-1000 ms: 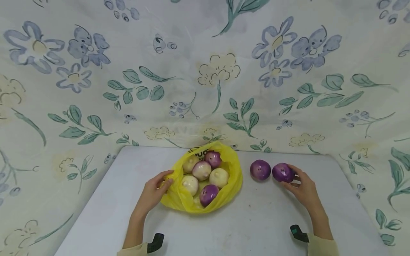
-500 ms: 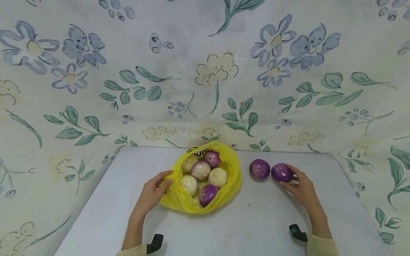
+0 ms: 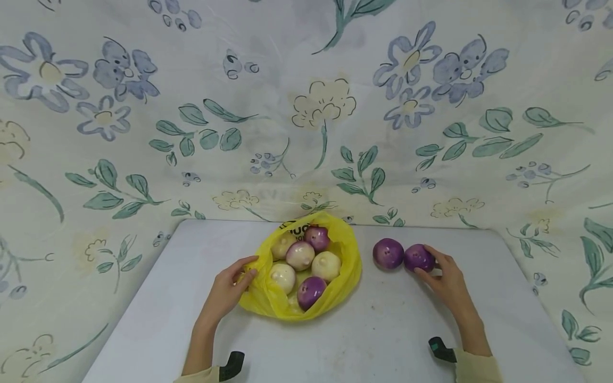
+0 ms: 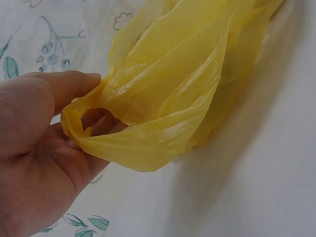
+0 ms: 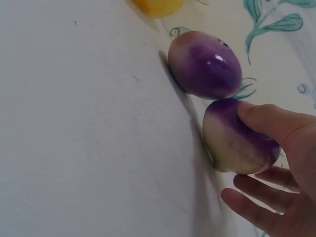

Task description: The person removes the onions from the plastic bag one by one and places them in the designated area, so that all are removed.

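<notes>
A yellow plastic bag [image 3: 351, 266] stands open with several white and purple round vegetables inside. At its left edge my left hand [image 3: 230, 287] pinches the rim; in the left wrist view the bag's film [image 4: 163, 98] bunches between the thumb and fingers of that hand [image 4: 44, 143]. My right hand [image 3: 450, 282] holds a purple vegetable [image 3: 417, 257] on the table, its thumb and fingers around the right side. In the right wrist view this vegetable [image 5: 237, 143], pale underneath, touches another purple one [image 5: 205, 64], and the lower fingers of the hand [image 5: 281, 163] are spread below.
The white table [image 3: 364, 340] ends at the back against a hanging cloth [image 3: 287, 175] with a flower pattern. Black devices sit at both wrists, the left one [image 3: 232, 366] and the right one [image 3: 441, 349].
My right hand has shifted slightly left with the purple vegetable, closing the small gap to the other purple one. My left hand keeps its hold on the bag's edge.
</notes>
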Available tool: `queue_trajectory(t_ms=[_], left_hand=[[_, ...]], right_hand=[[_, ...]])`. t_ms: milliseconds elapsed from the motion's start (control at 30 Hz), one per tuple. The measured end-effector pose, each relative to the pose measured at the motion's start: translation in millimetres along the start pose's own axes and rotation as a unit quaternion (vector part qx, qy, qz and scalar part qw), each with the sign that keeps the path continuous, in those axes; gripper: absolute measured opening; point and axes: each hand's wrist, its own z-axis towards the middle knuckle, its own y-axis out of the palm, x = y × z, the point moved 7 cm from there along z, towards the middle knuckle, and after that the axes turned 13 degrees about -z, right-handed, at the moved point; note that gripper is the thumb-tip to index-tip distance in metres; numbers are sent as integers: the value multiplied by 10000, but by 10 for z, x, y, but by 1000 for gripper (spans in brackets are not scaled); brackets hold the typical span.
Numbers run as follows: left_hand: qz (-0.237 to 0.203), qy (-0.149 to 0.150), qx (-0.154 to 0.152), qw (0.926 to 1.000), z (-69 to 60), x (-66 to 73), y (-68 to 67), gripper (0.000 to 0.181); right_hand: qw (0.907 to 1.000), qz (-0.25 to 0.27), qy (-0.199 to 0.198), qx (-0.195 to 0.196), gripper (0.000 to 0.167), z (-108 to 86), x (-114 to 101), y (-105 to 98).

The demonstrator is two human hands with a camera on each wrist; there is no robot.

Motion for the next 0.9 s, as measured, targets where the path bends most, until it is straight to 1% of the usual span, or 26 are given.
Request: queue_trajectory(t_ms=[100,233,333,633,767,900], left_hand=[[-10,38,4,10000,-10,5,1,37],[-17,36,-1,10000,-28,-5,10,36],[-8,43,7,10000,-29,-10,15,36],[-43,163,12,9999,-15,-1,13,36],[-68,177,4,9998,-10,-2,11,36],[-87,162,15,9998,-5,-6,11,36]], right_hand=[[10000,-14,9,29,65,-13,-17,10],[9999,-61,88,-67,66,-37,-28,25],[9999,-102,66,-57,69,-45,-38,12],[9992,-249,-196,229,78,-35,-53,-96],[9993,-219,-164,267,79,-29,-28,-118],[9993,-192,-84,305,76,-18,-14,-120]])
